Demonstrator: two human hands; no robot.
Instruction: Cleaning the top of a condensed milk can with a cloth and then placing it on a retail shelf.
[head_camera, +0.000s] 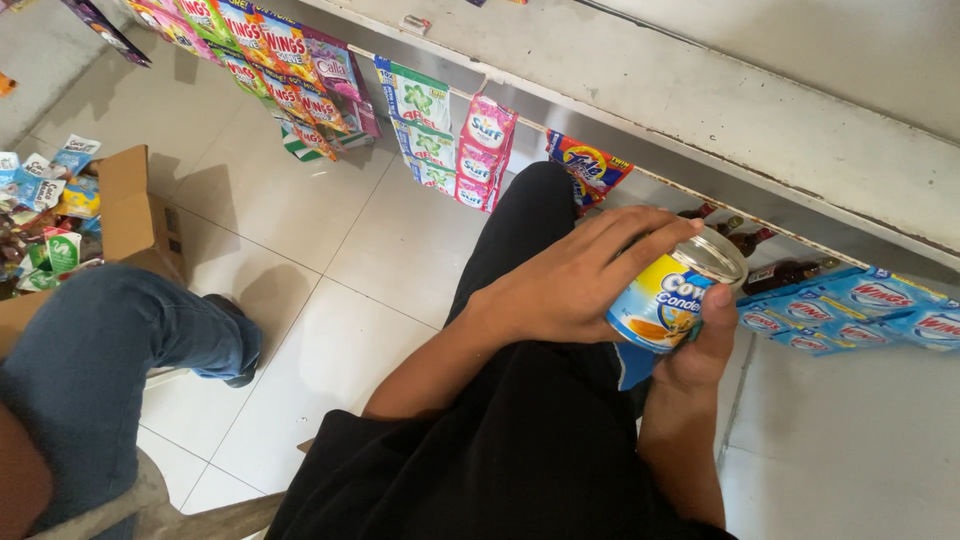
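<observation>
Black cloth of the person's own shirt and trousers (520, 440) fills the near view. Above the lap, both hands close on a small tin can (672, 296) with a blue and yellow label: the left hand (570, 285) wraps over its side and rim, while the right hand (700, 345) cups it from beneath, thumb on the label. The can appears to be held for turning or inspection, so a steady two-handed grip matters next. Beyond, blue sachets (850, 310) and strips of hanging sachets (440, 135) dangle below the counter edge (700, 90). A cardboard box (125, 215) stands far left, beside someone's jeans-clad leg (110, 330).
</observation>
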